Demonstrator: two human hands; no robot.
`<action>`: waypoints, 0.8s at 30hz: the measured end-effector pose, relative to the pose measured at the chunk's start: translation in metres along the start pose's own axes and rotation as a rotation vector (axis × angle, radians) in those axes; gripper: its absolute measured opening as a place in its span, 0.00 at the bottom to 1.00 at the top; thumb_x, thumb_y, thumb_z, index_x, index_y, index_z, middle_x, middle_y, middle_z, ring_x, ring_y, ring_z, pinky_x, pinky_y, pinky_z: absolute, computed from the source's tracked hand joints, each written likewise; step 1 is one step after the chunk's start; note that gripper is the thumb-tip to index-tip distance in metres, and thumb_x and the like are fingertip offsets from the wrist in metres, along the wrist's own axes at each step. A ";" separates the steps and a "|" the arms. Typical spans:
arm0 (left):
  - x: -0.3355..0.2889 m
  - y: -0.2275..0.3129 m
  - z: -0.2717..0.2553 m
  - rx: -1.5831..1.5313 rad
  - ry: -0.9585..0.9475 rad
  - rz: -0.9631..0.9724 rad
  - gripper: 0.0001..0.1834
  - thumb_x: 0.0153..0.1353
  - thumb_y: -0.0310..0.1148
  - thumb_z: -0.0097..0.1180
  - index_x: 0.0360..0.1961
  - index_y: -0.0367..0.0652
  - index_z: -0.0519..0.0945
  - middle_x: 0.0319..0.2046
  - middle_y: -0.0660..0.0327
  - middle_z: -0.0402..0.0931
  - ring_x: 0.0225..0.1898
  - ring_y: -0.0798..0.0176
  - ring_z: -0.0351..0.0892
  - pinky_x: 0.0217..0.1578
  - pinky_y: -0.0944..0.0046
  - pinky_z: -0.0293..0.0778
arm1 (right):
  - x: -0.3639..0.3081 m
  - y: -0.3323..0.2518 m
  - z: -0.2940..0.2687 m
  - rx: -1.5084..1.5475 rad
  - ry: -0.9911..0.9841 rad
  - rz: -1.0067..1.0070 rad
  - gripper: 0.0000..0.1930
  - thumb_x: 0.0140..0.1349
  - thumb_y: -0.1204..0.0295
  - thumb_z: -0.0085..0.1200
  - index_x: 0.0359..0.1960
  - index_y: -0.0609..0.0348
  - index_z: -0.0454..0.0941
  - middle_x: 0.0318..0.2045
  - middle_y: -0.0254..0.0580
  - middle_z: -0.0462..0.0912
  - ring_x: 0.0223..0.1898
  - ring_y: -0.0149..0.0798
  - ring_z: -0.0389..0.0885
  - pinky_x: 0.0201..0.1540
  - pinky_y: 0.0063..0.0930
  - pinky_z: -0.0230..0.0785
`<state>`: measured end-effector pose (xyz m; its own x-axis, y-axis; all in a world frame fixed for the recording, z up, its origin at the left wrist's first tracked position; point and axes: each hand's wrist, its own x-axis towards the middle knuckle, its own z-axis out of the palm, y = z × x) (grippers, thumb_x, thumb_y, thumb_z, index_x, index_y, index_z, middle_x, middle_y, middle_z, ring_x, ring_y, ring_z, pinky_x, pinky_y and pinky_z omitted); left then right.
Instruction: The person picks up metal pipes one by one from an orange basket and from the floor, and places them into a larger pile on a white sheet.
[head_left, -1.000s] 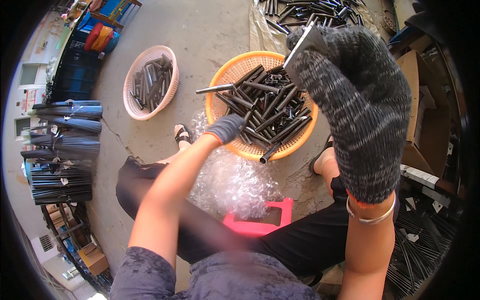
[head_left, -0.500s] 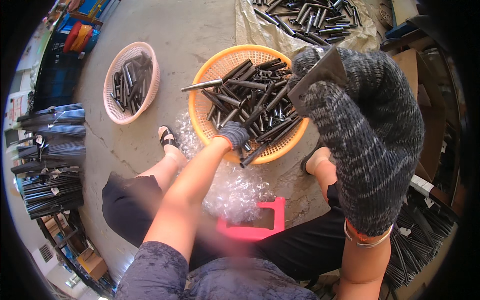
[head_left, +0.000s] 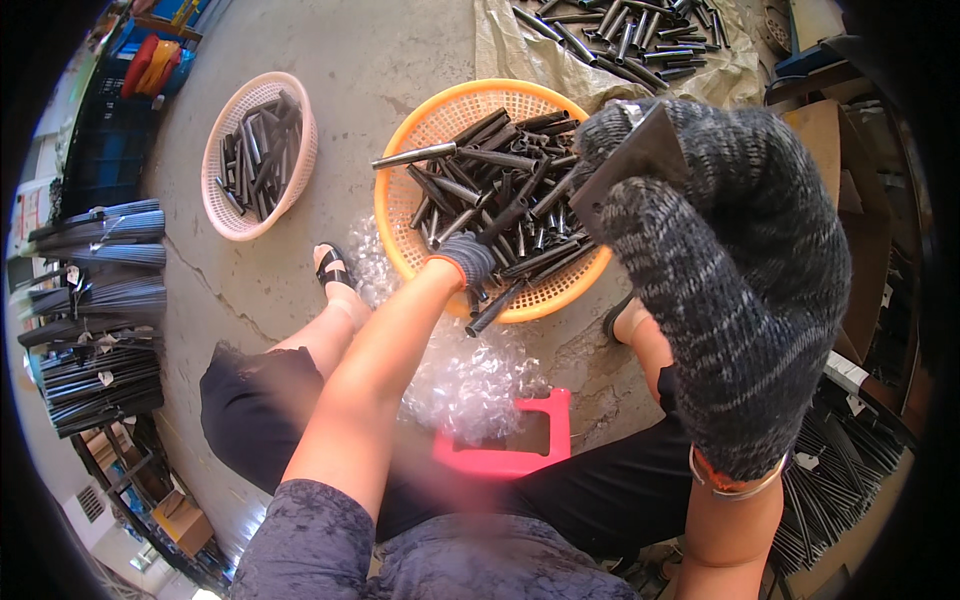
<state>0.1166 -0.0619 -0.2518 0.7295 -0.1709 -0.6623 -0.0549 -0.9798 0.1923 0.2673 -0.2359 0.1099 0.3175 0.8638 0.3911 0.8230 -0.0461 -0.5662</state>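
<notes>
Nearest to us is the right hand [head_left: 735, 225], gloved in dark grey knit and raised high; its thumb and fingers are closed upon a flat dark metal plate [head_left: 638, 165], which is pinched at a tilt and appears in front of the right rim of the orange basket. Between our knees we see a pink stool [head_left: 500, 463], and just beyond it a heap of clear plastic shreds [head_left: 465, 390]; then comes the left hand [head_left: 468, 257], also gloved, at the near-left rim of the orange basket [head_left: 398, 215], its fingers curled among the dark metal tubes [head_left: 500, 160]; whether they grip one tube or only touch it, we cannot tell. The tubes lie in a loose pile, mostly ahead of the left hand and, in our view, to the left of the plate; farther to the left stands a pale pink basket [head_left: 306, 170] with more tubes; at the far end, others are spread upon a tan sheet [head_left: 497, 45].
</notes>
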 end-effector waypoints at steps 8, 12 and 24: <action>0.007 0.011 -0.013 -0.073 -0.130 -0.053 0.16 0.56 0.30 0.51 0.44 0.44 0.83 0.46 0.52 0.80 0.47 0.45 0.79 0.47 0.52 0.75 | -0.006 0.011 0.004 0.212 0.229 0.103 0.14 0.54 0.82 0.56 0.44 0.65 0.79 0.47 0.46 0.80 0.48 0.40 0.79 0.53 0.33 0.72; -0.023 0.019 -0.050 -0.233 0.160 -0.217 0.13 0.56 0.30 0.50 0.41 0.46 0.82 0.40 0.52 0.80 0.44 0.49 0.80 0.44 0.52 0.76 | -0.003 0.011 0.006 0.567 0.460 0.261 0.14 0.56 0.80 0.55 0.46 0.65 0.78 0.47 0.46 0.80 0.47 0.39 0.79 0.53 0.32 0.72; 0.083 0.046 -0.103 0.090 0.674 -0.356 0.21 0.66 0.38 0.41 0.57 0.48 0.76 0.63 0.53 0.66 0.68 0.42 0.55 0.65 0.35 0.44 | -0.006 0.023 0.020 1.143 0.643 0.377 0.13 0.67 0.72 0.50 0.50 0.66 0.76 0.48 0.47 0.80 0.49 0.40 0.79 0.57 0.33 0.72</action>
<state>0.2452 -0.1103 -0.2234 0.9699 0.2288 -0.0831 0.2272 -0.9734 -0.0293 0.2747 -0.2321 0.0804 0.8535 0.4931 0.1682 -0.1078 0.4829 -0.8690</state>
